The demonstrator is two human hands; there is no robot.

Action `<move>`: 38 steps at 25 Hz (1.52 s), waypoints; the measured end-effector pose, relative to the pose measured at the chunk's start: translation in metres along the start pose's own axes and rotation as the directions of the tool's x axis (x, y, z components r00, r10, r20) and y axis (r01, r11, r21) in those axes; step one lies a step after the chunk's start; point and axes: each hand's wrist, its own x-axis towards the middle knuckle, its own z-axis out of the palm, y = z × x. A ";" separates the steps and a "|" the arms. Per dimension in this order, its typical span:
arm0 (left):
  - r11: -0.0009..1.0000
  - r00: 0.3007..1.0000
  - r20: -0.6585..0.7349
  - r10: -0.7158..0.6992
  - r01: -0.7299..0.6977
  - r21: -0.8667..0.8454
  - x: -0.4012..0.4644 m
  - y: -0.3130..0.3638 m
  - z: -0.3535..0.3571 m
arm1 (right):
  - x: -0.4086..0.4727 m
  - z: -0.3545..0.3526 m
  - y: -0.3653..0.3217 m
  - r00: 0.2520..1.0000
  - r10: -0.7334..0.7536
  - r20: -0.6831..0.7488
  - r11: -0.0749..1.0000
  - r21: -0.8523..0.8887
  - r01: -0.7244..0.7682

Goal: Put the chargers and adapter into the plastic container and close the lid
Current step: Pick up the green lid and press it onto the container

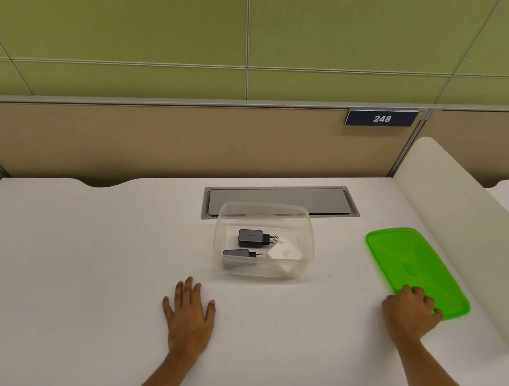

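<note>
Hands: left hand (189,316) flat, released; right hand (410,308) grasping green lid (413,262); sign (381,118) "248".

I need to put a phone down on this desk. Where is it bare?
Bare white desk lies left of the clear plastic container, and between it and the green lid. Crowded: inside the container; the right hand is on the lid; the left hand rests in front.

Clear container (305,228) open, 2 black chargers (250,238), white adapter (285,252) inside, green lid (410,262) apart
</note>
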 end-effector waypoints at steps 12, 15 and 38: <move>0.995 0.997 0.063 -0.047 0.052 -0.081 0.006 -0.005 0.000 | 0.024 -0.028 -0.021 0.900 0.093 -0.426 0.951 0.305 0.046; 0.967 0.998 -0.015 -0.059 0.054 -0.249 0.012 0.001 -0.008 | 0.035 -0.056 -0.040 0.885 0.083 -0.458 0.902 0.412 0.128; 0.026 1.000 0.015 0.020 0.015 -1.000 0.105 0.109 -0.144 | -0.009 -0.230 -0.182 0.790 -0.575 -0.212 0.200 0.900 0.388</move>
